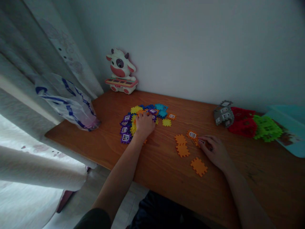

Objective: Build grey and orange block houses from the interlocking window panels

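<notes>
My left hand (144,124) rests on a mixed pile of interlocking building tiles, its fingers spread and the tips touching the pieces. Purple window tiles (125,137) lie along the left side of this pile, with yellow tiles (136,109) and light blue tiles (162,113) at its far side. An orange tile shows just beyond my left fingertips. My right hand (214,149) is closed on an orange window tile (197,142), mostly hidden by the fingers. Beside it lie another orange window tile (192,134), two plain orange tiles (182,150) edge to edge and a separate orange tile (199,166).
A cow toy keyboard (121,73) stands against the wall. At the left edge of the wooden table (107,140) is a plastic bag (76,109). Grey tiles (224,115), red tiles (242,122), green tiles (267,128) and a light blue bin (292,117) are on the right.
</notes>
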### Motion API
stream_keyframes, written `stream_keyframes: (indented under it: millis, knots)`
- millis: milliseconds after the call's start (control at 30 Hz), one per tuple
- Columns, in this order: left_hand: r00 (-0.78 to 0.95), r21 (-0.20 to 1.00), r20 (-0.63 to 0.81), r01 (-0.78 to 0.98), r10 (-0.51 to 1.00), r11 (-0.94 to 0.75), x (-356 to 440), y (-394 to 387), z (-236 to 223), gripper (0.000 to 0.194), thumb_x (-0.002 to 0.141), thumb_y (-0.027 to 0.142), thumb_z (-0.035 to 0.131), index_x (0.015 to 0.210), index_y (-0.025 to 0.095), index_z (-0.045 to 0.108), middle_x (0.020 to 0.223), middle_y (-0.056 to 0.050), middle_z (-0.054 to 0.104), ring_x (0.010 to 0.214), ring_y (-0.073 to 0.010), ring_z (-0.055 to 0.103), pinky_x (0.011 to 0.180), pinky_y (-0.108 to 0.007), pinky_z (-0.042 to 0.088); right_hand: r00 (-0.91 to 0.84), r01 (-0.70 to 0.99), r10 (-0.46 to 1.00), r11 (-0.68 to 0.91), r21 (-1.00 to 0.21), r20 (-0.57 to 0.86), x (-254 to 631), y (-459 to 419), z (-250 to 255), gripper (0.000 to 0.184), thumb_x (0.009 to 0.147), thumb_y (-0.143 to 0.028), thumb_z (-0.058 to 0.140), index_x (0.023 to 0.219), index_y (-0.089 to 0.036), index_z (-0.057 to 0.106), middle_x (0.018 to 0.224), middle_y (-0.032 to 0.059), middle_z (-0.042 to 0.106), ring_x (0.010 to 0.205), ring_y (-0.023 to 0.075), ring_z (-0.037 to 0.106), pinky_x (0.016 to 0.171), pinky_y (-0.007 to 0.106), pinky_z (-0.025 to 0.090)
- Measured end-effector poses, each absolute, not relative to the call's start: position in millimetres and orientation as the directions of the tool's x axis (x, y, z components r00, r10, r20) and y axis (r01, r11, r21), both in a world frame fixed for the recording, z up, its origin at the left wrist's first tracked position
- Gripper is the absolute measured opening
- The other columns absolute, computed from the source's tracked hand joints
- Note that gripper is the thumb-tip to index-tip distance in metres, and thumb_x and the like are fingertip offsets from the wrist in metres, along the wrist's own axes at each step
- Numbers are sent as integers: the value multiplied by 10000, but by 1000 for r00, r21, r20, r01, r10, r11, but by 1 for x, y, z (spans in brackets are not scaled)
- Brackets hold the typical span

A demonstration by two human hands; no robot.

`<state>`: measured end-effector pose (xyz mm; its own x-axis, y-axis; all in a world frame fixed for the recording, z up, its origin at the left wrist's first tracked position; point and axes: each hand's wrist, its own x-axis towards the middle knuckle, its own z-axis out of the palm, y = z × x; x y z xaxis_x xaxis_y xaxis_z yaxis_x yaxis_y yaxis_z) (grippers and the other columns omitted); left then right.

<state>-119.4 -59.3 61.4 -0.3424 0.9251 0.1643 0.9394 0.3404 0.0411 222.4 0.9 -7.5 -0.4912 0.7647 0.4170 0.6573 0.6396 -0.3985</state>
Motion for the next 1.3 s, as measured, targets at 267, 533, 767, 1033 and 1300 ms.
stream_keyframes:
  millis: [267, 533, 767, 1033, 1300]
  knots:
    - [-323, 57, 106, 946, 940, 318, -120, -59, 59, 357, 985, 408, 491, 1222, 212, 671, 1235, -176, 627, 1161, -365, 607, 966, -485, 488, -485, 658, 762, 641, -395, 428, 222, 0, -6, 360, 969, -486, 494, 1030, -225, 734, 1067, 136, 717, 1003, 312, 678, 891, 508, 558]
    - [-260, 87, 80, 963, 962, 253, -113, -59, 60, 312, 966, 369, 568, 1209, 205, 675, 1274, -152, 599, 1113, -301, 651, 950, -397, 522, -485, 657, 767, 637, -404, 420, 221, -1, -5, 349, 956, -479, 513, 1036, -222, 734, 1085, 137, 714, 1016, 316, 678, 902, 520, 558]
    - [-159, 164, 150, 977, 976, 134, -111, -51, 57, 310, 1025, 325, 459, 1099, 205, 735, 1087, -105, 704, 1040, -244, 674, 926, -325, 525, -469, 649, 788, 614, -450, 398, 219, -3, -1, 332, 950, -480, 515, 1030, -252, 743, 1084, 128, 716, 1024, 319, 678, 901, 522, 563]
    - [-229, 104, 217, 972, 949, 210, -128, -7, 69, 424, 1053, 445, 362, 1233, 246, 691, 1222, -116, 622, 1040, -249, 664, 866, -336, 527, -457, 642, 794, 606, -470, 401, 221, -1, -5, 313, 942, -473, 529, 1010, -261, 749, 1082, 120, 724, 1007, 313, 683, 888, 521, 566]
    - [-238, 27, 175, 971, 955, 237, -139, 7, 62, 502, 928, 507, 595, 1286, 158, 642, 1296, -207, 607, 1232, -377, 563, 994, -466, 480, -444, 631, 795, 605, -486, 413, 222, -2, -8, 284, 942, -440, 542, 1025, -264, 750, 1077, 107, 721, 1004, 296, 678, 912, 491, 551]
